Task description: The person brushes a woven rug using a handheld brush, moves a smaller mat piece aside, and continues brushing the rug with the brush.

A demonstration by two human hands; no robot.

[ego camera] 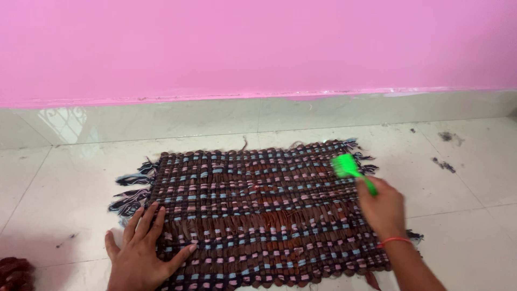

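Note:
A woven brown mat (258, 205) with pink and light blue stripes and fringed ends lies flat on the pale tiled floor. My left hand (141, 248) rests palm down, fingers spread, on the mat's near left corner. My right hand (381, 207) grips the handle of a bright green brush (349, 168), whose blurred head is over the mat's far right edge. An orange band circles my right wrist.
A pink wall (258, 48) with a glossy tile skirting runs across the back. Dark dust clumps (444, 165) lie on the floor to the right of the mat. A dark reddish object (15, 274) shows at the bottom left corner.

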